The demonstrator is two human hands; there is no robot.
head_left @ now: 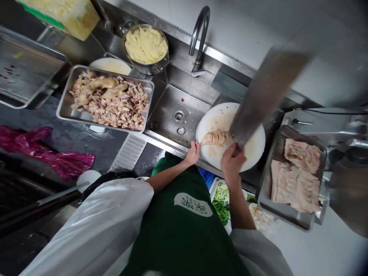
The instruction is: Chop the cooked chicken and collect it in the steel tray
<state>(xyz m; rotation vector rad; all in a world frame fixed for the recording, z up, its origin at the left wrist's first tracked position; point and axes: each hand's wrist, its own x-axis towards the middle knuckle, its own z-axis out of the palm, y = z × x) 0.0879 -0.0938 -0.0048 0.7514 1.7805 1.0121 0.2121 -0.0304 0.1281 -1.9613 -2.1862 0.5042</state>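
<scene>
On the round white cutting board [254, 151] lies a piece of cooked-looking poultry [216, 138] with several cuts across it. My left hand [191, 154] pinches its thin left end at the board's edge. A large cleaver [266, 96], blurred by motion, is gripped by its handle in my right hand [233, 163]. The blade is raised and slants up to the right, its lower end close to the right end of the meat. To the left, a metal tray [61, 109] holds a heap of chopped poultry [117, 109] with larger uncut pieces [99, 86] on top.
The board rests over the steel sink [165, 117], under a curved faucet [200, 38]. Behind the tray stands a pot [149, 69] of pale yellow slices. At right, another metal tray [263, 195] holds flat slabs of meat [296, 184]. Chopped greens [221, 207] sit below the board.
</scene>
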